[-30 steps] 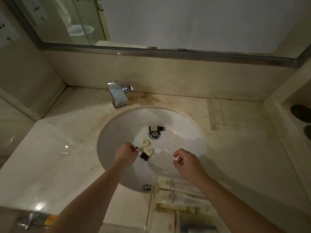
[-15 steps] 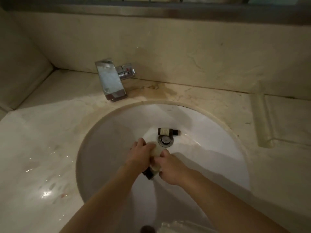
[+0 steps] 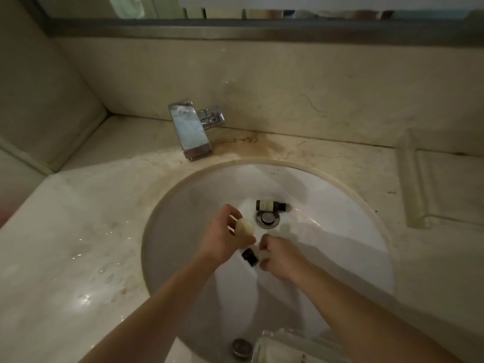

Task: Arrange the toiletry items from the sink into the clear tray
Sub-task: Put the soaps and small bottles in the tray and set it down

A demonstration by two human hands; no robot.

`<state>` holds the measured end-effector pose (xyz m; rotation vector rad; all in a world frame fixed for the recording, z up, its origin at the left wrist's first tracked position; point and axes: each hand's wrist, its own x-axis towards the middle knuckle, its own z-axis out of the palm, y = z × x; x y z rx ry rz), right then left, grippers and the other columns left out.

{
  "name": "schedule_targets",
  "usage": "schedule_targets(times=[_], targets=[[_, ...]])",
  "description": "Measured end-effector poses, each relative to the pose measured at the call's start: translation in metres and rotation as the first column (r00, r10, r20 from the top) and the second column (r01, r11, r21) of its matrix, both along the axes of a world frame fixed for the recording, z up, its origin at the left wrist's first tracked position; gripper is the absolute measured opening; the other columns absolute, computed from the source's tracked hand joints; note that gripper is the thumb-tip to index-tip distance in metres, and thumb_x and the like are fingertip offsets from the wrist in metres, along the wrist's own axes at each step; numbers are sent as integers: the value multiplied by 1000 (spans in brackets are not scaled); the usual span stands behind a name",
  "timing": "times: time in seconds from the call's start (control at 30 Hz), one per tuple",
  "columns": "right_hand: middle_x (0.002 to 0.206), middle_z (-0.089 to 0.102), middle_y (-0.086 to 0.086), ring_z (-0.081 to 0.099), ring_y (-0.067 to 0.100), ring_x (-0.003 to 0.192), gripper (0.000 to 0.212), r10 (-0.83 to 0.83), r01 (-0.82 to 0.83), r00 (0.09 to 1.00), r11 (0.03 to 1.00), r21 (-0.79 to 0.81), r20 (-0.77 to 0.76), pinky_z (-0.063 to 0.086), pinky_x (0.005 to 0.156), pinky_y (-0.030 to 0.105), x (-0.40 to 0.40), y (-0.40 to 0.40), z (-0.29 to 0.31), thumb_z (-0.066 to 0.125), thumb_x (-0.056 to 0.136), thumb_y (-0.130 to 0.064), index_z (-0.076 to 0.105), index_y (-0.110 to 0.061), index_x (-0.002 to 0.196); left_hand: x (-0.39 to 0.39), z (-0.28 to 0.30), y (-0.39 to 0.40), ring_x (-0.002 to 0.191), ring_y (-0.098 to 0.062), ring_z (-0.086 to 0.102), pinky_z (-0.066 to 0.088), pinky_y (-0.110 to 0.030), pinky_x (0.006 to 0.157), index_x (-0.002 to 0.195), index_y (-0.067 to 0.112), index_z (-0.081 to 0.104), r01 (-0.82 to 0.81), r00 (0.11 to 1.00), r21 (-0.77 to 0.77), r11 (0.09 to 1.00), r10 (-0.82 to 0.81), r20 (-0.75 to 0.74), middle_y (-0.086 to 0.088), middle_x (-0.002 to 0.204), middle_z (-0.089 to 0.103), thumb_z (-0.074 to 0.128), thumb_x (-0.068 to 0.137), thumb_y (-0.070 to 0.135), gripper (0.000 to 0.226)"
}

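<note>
Both my hands are down in the white sink (image 3: 340, 231). My left hand (image 3: 225, 237) holds a small round cream-coloured soap (image 3: 245, 227) lifted between thumb and fingers. My right hand (image 3: 280, 254) is closed around another pale round item (image 3: 262, 255), next to a small dark bottle (image 3: 250, 256) lying on the basin. A second dark bottle with a label (image 3: 271, 206) lies behind the drain (image 3: 267, 220). A corner of the clear tray (image 3: 285, 341) with pale packets shows at the bottom edge.
A chrome faucet (image 3: 192, 132) stands behind the basin on the beige marble counter (image 3: 78, 244), which is wet on the left. A recessed ledge (image 3: 445, 179) sits at the right. A metal overflow cap (image 3: 241, 347) is at the basin's near rim. Mirror above.
The view has dropped closer to the sink. My hands went from apart above the items to down on them; the left hand has lifted a round soap and the right has closed on another.
</note>
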<state>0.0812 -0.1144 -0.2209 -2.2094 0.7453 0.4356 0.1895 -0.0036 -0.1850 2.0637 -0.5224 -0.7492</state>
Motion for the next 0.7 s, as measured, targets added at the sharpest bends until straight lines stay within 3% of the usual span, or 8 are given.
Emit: schedule_targets(times=[0.07,0.13,0.2,0.27,0.37,0.47,0.57,0.7], targets=[[94,60,4,60,21,78,23,-266,258,964,946,197,11,52,67,33,-8,-6,10,64,81,-14,53,-17,101,-8,17,8,57,-15,61,45,-22,47,94,17,51,-13,987,-142,990,-10,-162,-11,88,64,81,68,2,42],[92,60,9,64,23,73,21,-515,454,857,766,456,12,59,72,36,-22,-9,30,65,81,-9,53,-11,99,-19,34,15,63,-17,62,46,-23,52,93,19,54,-57,945,-236,970,-24,-327,-12,91,64,77,70,-6,41],[97,61,15,66,26,74,18,-655,511,755,615,601,29,59,69,36,-40,-9,53,64,84,-7,56,-9,101,-32,50,20,67,-18,61,47,-26,55,91,19,54,-117,877,-301,946,-44,-479,-10,92,63,71,71,-13,41],[96,64,15,64,24,71,18,-690,502,719,597,625,82,51,60,28,-61,-7,76,61,87,-8,61,-12,105,-45,66,23,69,-21,61,45,-25,54,88,16,53,-168,801,-373,912,-94,-591,-9,88,62,65,74,-17,38],[88,65,15,57,20,64,16,-734,502,663,579,642,144,43,55,27,-90,1,105,59,88,-7,65,-13,102,-65,87,29,75,-26,63,47,-22,53,82,11,53,-151,768,-448,881,-181,-614,-10,84,64,61,78,-15,28],[89,65,17,59,23,65,12,-815,504,562,474,722,142,46,57,29,-116,12,134,58,89,-5,61,-8,100,-87,104,38,78,-24,64,52,-22,63,77,7,54,-115,807,-473,873,-196,-558,-15,91,64,61,73,-22,30],[92,63,18,61,26,68,8,-853,488,505,411,770,136,49,59,30,-139,25,161,57,89,-3,56,-6,97,-108,121,48,84,-25,65,53,-24,72,76,7,58,-83,810,-491,867,-229,-540,-17,95,67,66,62,-14,26],[93,64,18,63,28,68,8,-862,453,480,405,794,165,51,59,30,-166,45,186,57,89,-2,55,-5,97,-130,132,59,98,-35,61,46,-41,96,78,7,61,-73,800,-490,869,-242,-548,-19,96,67,65,75,-15,22]])
